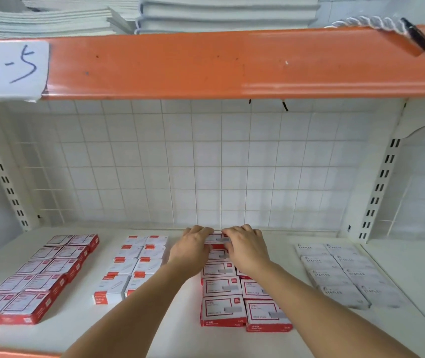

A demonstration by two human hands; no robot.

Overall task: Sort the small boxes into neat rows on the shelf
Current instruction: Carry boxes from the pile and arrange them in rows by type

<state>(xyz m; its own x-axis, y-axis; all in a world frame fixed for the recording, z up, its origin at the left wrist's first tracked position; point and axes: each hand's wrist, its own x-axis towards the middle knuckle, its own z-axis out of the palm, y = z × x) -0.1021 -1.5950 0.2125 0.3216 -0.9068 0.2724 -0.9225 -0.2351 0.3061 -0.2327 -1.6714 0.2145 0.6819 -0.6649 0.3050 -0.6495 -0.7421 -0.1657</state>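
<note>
Worn on the head, one wide-angle view only; faced forward and slightly down into a white shelf bay. Sat close, with both forearms reaching in from the bottom edge. Looked straight at the wire grid back. Orange beam crossed near the top, bowed by the lens. Upper level glimpsed above it

Glossy printed card boxes lie on a smooth matt white shelf under an orange painted-metal beam.
</note>
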